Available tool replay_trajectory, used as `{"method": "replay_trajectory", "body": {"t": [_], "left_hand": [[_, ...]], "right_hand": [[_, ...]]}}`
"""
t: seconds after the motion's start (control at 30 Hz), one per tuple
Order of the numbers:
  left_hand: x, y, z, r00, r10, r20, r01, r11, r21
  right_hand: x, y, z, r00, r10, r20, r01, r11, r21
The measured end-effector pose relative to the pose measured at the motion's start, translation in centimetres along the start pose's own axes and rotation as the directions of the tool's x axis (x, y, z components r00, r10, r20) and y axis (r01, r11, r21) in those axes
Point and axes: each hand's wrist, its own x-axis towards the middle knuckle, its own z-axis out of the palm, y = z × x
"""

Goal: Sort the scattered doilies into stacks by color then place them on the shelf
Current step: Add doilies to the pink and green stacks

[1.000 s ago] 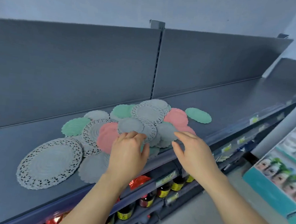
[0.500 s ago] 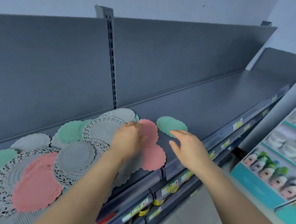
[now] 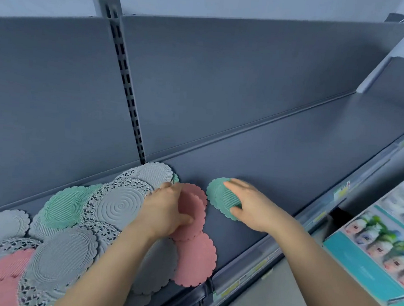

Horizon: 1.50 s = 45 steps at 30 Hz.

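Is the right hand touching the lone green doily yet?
Touching. In the head view the right hand lies on the green doily, its fingers across the top and its thumb against the near edge.

This is a shop aisle. Grey metal gondola shelving (image 3: 291, 139) has a slotted upright (image 3: 128, 96) and price-label strips (image 3: 340, 188) along the shelf edges, and packaged goods printed with rows of faces (image 3: 379, 246) stand at the right.

Pink, green, grey doilies (image 3: 119, 204) overlapping on shelf (image 3: 278, 162)
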Motion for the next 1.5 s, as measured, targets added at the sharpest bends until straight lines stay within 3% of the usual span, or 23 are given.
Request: {"method": "replay_trajectory", "body": {"t": [0.1,0.17,0.4,0.57,0.73,1.0,1.17,1.33,1.5], "left_hand": [[-0.6,0.4,0.1,0.998,-0.015,-0.066,0.012,0.999,-0.039],[-1.1,0.7,0.4,0.993,-0.055,-0.109,0.047,0.996,-0.074],[-3.9,2.3,0.5,0.909,-0.237,-0.342,0.124,0.939,-0.321],[-8.0,3.4,0.2,0.758,-0.443,-0.479,0.141,0.828,-0.543],[-13.3,2.6,0.3,0.606,-0.586,-0.537,0.162,0.753,-0.638],[-24.5,-2.6,-0.7,0.281,-0.774,-0.568,0.271,0.631,-0.726],[-32.9,-6.8,-2.2,0.103,-0.805,-0.584,0.309,0.584,-0.751],[-41.9,-12.3,-4.6,0.007,-0.82,-0.572,0.366,0.535,-0.762],[-49.0,-18.2,-7.4,-0.022,-0.813,-0.581,0.414,0.522,-0.746]], "right_hand": [[1.0,0.9,-0.7,0.992,-0.003,0.128,0.005,1.0,-0.012],[1.5,1.4,-1.0,0.991,-0.008,0.134,0.007,1.0,0.01],[1.3,1.6,-2.5,0.99,-0.119,-0.074,0.122,0.992,0.037],[-0.2,0.0,-4.2,0.925,-0.355,-0.133,0.37,0.923,0.106],[-1.0,-4.0,-3.4,0.868,-0.448,-0.215,0.49,0.844,0.218],[-3.8,-16.0,1.7,0.734,-0.656,-0.176,0.677,0.686,0.267],[-6.8,-25.6,5.6,0.65,-0.748,-0.134,0.745,0.591,0.311],[-10.3,-35.3,9.7,0.593,-0.793,-0.137,0.783,0.528,0.33],[-12.4,-43.5,12.8,0.604,-0.781,-0.159,0.775,0.528,0.347]]}}
